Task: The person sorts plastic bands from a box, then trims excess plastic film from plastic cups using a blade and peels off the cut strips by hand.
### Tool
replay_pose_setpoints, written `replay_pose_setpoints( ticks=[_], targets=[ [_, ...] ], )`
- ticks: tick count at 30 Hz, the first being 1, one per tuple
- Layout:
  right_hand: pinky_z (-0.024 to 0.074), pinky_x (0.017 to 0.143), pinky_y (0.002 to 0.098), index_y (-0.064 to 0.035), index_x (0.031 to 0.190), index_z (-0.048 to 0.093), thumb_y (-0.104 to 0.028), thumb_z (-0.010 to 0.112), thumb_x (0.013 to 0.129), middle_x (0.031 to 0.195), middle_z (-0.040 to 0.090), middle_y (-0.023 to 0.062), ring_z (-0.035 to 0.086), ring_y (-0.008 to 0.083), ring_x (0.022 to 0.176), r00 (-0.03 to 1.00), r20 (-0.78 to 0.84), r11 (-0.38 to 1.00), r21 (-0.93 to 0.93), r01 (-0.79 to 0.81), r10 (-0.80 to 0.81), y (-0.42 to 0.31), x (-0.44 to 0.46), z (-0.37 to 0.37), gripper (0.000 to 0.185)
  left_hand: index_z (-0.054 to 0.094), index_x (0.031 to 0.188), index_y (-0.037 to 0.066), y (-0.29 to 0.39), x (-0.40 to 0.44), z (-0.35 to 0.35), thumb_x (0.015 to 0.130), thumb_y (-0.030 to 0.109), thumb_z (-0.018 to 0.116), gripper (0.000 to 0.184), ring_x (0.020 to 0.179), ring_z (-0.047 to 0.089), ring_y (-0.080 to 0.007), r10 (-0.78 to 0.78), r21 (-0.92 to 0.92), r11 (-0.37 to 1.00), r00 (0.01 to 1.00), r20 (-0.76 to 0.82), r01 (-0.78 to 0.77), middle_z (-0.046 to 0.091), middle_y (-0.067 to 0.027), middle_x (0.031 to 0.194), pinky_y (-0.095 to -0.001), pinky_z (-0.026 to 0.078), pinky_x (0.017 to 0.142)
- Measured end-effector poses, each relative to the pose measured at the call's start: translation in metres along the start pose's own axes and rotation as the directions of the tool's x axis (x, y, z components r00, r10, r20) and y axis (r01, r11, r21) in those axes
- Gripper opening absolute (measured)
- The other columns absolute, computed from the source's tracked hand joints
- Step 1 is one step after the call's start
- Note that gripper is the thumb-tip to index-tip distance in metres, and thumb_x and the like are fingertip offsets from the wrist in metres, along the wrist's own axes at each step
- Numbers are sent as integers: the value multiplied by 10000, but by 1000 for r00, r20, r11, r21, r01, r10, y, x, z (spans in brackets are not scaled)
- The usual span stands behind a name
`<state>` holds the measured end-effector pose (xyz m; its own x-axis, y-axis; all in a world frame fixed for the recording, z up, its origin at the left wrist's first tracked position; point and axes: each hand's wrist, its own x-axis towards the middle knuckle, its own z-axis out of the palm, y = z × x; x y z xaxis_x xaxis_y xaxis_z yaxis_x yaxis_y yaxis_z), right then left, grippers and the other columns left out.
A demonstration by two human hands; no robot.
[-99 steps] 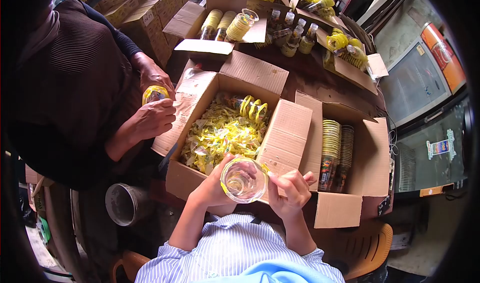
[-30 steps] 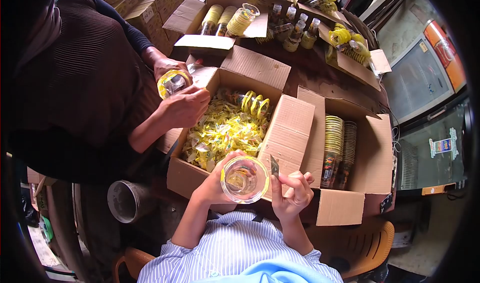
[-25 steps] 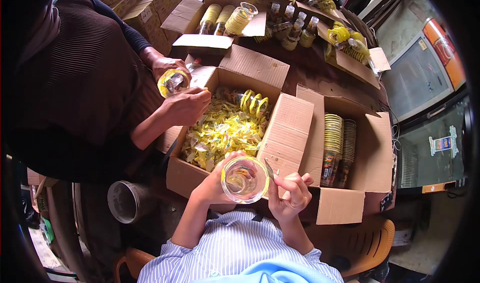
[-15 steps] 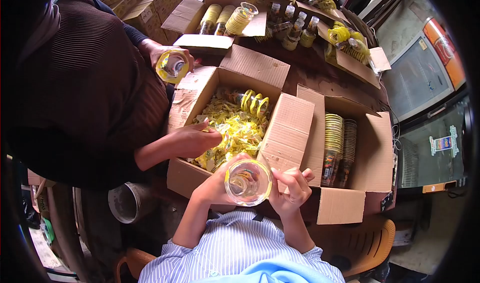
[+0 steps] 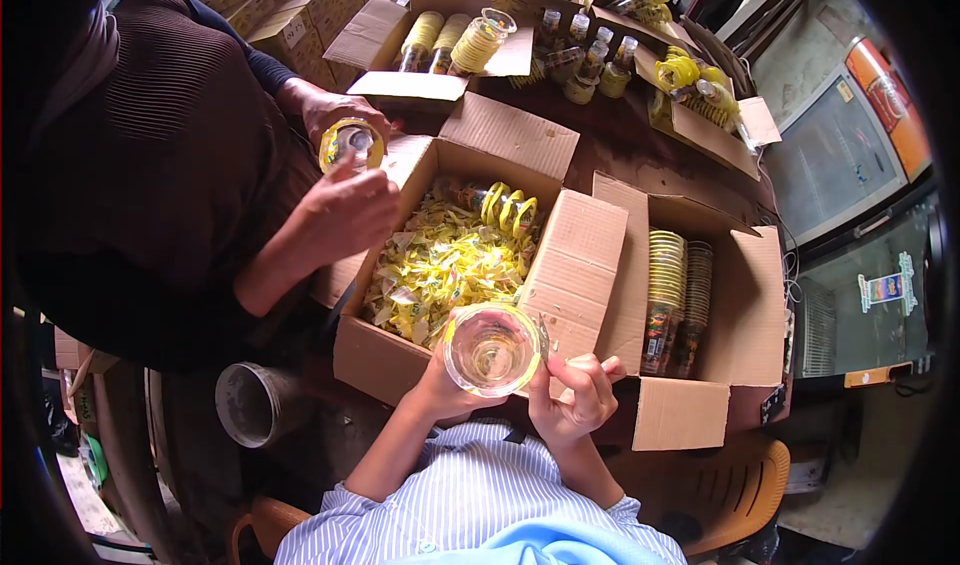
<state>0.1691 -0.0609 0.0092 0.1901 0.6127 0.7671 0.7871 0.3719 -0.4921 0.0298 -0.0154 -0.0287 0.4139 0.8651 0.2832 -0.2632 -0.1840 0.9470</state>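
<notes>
My left hand (image 5: 447, 388) is wrapped round a clear plastic cup (image 5: 492, 350) with a yellow rim, its open mouth turned up toward me. At the cup's right edge, my right hand (image 5: 574, 397) has thumb and forefinger pinched together. A thin dark sliver shows there, too small to name. Beyond the cup stands an open cardboard box (image 5: 385, 360) full of yellow and white wrapper scraps (image 5: 450, 260). Some yellow-rimmed cups (image 5: 508, 208) lie on their side at the back of that box.
To my left, a co-worker (image 5: 150, 165) in dark clothes holds another yellow-rimmed cup (image 5: 351, 147). A second box (image 5: 745, 305) on the right holds stacked cups (image 5: 665, 300). Farther back are bottles (image 5: 612, 65) and more boxes of cups. A bucket (image 5: 245, 405) sits at lower left.
The co-worker's lower hand has risen from the scraps to their cup. My cup has shifted slightly up and tilted, with my right hand still at its edge.
</notes>
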Motion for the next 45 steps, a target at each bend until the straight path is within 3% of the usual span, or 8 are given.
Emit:
replay_pose_setpoints(
  ticks=[5, 8, 11, 23, 32, 37, 41, 45],
  targets=[
    [291, 667, 274, -83, 769, 577, -52, 686, 658, 563, 493, 7, 449, 132, 498, 1000, 7, 1000, -2, 25, -25, 5, 4, -3, 158, 448, 1134, 31, 12, 0, -1, 549, 80, 799, 684, 1044, 497, -191, -70, 186, 981, 993, 91, 52, 505, -77, 1104, -336, 388, 927],
    [262, 638, 261, -138, 772, 596, -34, 710, 641, 552, 465, -49, 445, 94, 484, 998, -9, 994, 91, -61, 62, 7, 7, -2, 203, 437, 1142, 33, 13, 3, 1, 548, 61, 788, 691, 1041, 499, -192, -97, -62, 993, 991, 91, 103, 505, -77, 1106, -336, 396, 917],
    [266, 636, 262, -134, 767, 591, -41, 718, 638, 550, 467, -41, 445, 94, 481, 997, -22, 992, 105, -71, 74, 4, 5, -5, 203, 422, 1156, 37, 10, 1, 0, 541, 37, 772, 708, 1055, 489, -190, -114, -149, 981, 991, 70, 123, 497, -76, 1115, -334, 389, 923],
    [271, 620, 266, -131, 753, 581, -39, 702, 637, 555, 484, -34, 444, 105, 479, 996, -70, 998, 25, -55, 57, 6, 8, -3, 191, 369, 1198, 49, 4, 1, 1, 552, 35, 759, 755, 1108, 445, -208, -67, -183, 980, 997, 46, 75, 462, -80, 1150, -361, 356, 953],
    [278, 736, 288, -99, 783, 557, -47, 681, 680, 569, 482, -20, 428, 105, 458, 996, -8, 996, -8, 88, -88, -8, 3, -8, 170, 309, 1233, 81, 6, 4, -2, 579, 28, 765, 800, 1112, 424, -209, 94, 21, 995, 994, 62, -96, 402, -82, 1181, -348, 400, 912],
    [245, 671, 267, -111, 802, 597, -58, 701, 645, 580, 487, -71, 451, 66, 461, 994, -53, 995, -46, 92, -94, -6, 0, -3, 195, 310, 1230, 85, 8, 6, -2, 581, 23, 765, 794, 1093, 441, -192, 53, 63, 996, 994, 95, -59, 425, -73, 1162, -335, 401, 912],
    [288, 731, 268, -100, 792, 570, -44, 687, 664, 585, 475, -21, 430, 106, 471, 996, -23, 993, -87, 85, -88, -9, 1, -2, 183, 400, 1159, 51, 8, 3, 3, 604, 106, 781, 676, 1060, 476, -208, -29, 20, 999, 1000, -1, 29, 476, -84, 1107, -337, 379, 918],
    [272, 659, 261, -113, 786, 582, -43, 694, 651, 576, 480, -35, 443, 98, 465, 999, -34, 1000, 2, 11, -11, 0, 5, 0, 189, 394, 1171, 39, 7, -1, 3, 608, 116, 781, 688, 1067, 481, -225, -2, 202, 979, 998, 62, -11, 483, -101, 1134, -337, 380, 916]
  ],
)
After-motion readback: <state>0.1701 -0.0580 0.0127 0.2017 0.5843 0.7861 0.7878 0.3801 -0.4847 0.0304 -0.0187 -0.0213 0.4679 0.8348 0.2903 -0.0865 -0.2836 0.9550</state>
